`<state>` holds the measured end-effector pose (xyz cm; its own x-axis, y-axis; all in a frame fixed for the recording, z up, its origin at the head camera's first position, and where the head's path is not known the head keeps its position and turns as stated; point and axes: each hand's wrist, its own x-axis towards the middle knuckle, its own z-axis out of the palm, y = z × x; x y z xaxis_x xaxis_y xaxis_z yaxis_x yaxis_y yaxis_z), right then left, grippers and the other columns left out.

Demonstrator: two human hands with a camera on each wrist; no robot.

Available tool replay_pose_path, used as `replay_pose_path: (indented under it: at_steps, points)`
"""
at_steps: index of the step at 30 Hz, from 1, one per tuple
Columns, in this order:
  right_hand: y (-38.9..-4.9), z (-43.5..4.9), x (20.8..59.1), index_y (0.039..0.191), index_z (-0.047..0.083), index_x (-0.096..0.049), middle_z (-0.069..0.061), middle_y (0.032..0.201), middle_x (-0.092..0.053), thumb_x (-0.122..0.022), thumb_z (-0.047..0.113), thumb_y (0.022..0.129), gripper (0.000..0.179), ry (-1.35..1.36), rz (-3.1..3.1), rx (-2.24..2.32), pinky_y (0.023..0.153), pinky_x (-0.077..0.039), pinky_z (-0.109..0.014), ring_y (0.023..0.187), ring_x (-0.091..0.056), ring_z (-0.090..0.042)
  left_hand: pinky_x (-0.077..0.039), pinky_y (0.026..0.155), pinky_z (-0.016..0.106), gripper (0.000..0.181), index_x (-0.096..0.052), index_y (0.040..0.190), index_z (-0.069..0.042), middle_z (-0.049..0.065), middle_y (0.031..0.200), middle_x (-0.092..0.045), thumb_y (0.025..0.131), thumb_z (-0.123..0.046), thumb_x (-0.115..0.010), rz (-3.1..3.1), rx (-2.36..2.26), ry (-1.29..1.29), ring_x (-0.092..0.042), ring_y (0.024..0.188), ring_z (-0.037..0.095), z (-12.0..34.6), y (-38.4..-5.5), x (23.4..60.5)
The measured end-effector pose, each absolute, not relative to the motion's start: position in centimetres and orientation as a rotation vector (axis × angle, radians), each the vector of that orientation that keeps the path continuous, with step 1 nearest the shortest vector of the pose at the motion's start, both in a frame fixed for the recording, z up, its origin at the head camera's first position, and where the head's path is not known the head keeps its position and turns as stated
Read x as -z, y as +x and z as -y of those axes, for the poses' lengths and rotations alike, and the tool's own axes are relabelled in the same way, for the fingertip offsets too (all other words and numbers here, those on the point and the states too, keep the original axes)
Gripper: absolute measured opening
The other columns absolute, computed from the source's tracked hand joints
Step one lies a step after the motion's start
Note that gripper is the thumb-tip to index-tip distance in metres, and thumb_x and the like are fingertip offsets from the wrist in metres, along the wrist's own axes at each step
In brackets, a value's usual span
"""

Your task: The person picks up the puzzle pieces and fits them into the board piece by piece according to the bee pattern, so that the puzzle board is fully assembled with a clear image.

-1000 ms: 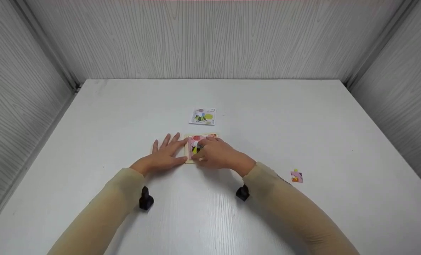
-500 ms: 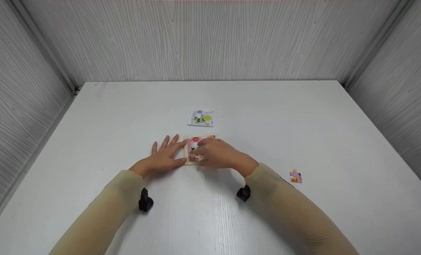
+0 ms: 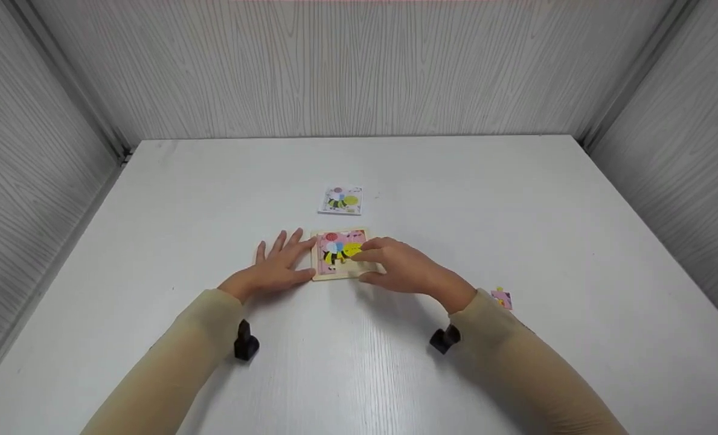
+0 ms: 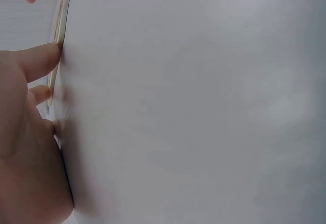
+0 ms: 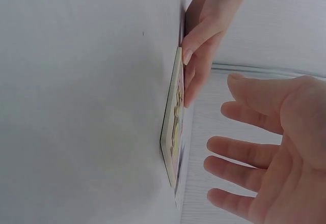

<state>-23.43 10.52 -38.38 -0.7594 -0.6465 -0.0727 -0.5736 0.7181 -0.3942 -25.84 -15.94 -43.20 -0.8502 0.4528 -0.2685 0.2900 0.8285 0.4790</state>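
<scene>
A bee jigsaw puzzle lies in a shallow wooden tray, and bare wood shows at the tray's lower right. My left hand rests flat on the table with fingers spread, its thumb and index fingertip touching the tray's left edge. Over the tray's right side hovers my right hand, its fingers loosely extended. The right wrist view shows nothing between the right hand's fingers, which are apart from the tray. A loose pink puzzle piece lies on the table to the right, beside the right sleeve.
A square card with the same bee picture lies flat behind the tray. The white tabletop is bounded by a wood-grain panel at the back and panels at both sides. Black wrist-camera mounts hang below the sleeves.
My right hand has drawn back to the right from the puzzle, uncovering more of the bee picture. The left hand holds its place at the tray's edge.
</scene>
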Motion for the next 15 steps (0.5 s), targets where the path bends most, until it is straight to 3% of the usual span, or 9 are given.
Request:
replay_pose_path:
  at_steps: [15]
  points:
    - [-21.9,-16.2,37.5,0.124,0.008,-0.060,-0.007,0.123,-0.056,-0.065,0.023,0.089,0.038,-0.968,-2.806,0.605,0.095,-0.042,-0.040,0.116,-0.050,-0.023,0.017,0.101,0.058,0.071,-0.013,0.151,-0.022,0.009,0.156,0.006,0.093,-0.050,-0.042,-2.642,-0.608,0.578,0.016,0.139,0.031,15.9,-25.8,43.0]
